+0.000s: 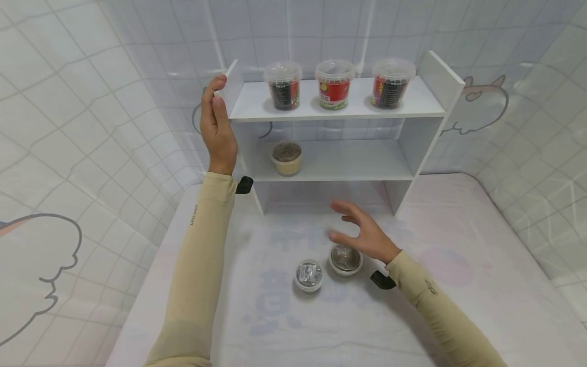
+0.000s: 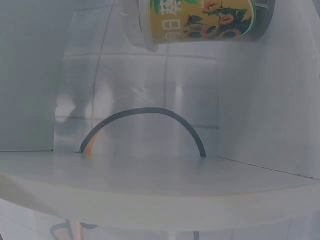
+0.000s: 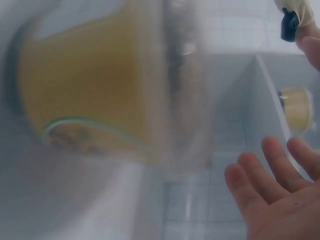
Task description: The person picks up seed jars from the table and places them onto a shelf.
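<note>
My left hand [image 1: 219, 127] is raised beside the left side panel of a white shelf unit [image 1: 337, 118], its fingers near the panel's top; whether they touch it cannot be told. In the left wrist view, a jar [image 2: 200, 20] with a sunflower label shows at the top. My right hand [image 1: 367, 234] is over the table with fingers spread and nothing held. Just beneath it stands a small clear-lidded jar [image 1: 345, 260]; a second jar [image 1: 309, 276] is to its left. The right wrist view shows a blurred yellow-labelled jar [image 3: 90, 75] close by, apart from the fingers [image 3: 255, 175].
Three clear-lidded plastic jars with red and black labels stand on the top shelf: left [image 1: 284, 86], middle [image 1: 335, 85] and right [image 1: 392, 84]. One yellowish jar [image 1: 287, 159] sits at the middle shelf's left. A pale cloth covers the table [image 1: 266, 331]; tiled sheeting surrounds it.
</note>
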The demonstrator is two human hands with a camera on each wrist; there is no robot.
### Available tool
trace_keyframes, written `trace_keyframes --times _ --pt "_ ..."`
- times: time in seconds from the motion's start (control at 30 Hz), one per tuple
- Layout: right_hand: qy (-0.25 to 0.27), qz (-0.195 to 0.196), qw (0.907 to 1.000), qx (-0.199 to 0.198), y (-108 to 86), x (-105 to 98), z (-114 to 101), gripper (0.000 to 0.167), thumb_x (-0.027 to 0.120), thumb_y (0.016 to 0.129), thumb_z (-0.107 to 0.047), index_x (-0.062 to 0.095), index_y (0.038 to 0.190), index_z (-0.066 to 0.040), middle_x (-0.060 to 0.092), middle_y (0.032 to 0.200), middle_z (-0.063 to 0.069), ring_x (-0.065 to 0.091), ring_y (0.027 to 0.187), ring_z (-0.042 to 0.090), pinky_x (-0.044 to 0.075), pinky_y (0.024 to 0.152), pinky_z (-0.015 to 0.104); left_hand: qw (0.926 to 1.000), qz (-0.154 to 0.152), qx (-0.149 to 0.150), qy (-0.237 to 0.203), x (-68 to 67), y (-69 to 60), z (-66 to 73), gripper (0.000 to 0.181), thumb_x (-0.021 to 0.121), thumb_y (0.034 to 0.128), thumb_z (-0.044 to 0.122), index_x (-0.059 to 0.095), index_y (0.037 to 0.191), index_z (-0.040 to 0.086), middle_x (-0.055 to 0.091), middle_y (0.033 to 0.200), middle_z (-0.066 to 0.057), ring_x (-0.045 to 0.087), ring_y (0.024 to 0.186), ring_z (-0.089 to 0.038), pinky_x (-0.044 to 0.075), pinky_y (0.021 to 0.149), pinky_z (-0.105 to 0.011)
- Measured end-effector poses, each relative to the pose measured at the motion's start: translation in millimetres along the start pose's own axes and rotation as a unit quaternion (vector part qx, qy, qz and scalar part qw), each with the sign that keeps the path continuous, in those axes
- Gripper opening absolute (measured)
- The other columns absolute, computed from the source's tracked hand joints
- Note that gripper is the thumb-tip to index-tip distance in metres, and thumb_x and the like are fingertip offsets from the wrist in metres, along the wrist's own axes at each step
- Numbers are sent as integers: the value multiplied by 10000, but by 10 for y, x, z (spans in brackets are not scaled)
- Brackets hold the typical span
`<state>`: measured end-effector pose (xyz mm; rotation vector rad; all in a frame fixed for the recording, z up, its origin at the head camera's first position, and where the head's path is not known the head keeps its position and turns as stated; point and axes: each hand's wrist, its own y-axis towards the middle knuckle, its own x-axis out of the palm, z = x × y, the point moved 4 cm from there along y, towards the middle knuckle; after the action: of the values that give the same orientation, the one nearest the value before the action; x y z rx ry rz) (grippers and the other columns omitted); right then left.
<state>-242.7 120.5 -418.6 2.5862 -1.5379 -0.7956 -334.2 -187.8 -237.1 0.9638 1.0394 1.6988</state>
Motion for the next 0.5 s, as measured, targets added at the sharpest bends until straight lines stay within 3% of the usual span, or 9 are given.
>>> trace_keyframes --times 0.23,0.5 --pt "-41 -96 9999 56 -149 3 434 843 827 870 -133 344 1561 -155 445 1533 70 414 1415 300 389 1136 500 10000 -31 2 46 1 -3 11 327 322 1053 -101 545 1288 -145 572 1334 -277 507 1331 -276 333 1177 -448" --pt "57 -261 9992 287 -333 -29 605 843 838 869 -241 348 1556 -252 457 1520 1 425 1407 331 392 1146 455 9999 -59 5 129 3 -8 21 334 318 1051 -106 544 1295 -142 568 1335 -282 507 1333 -269 333 1177 -448"
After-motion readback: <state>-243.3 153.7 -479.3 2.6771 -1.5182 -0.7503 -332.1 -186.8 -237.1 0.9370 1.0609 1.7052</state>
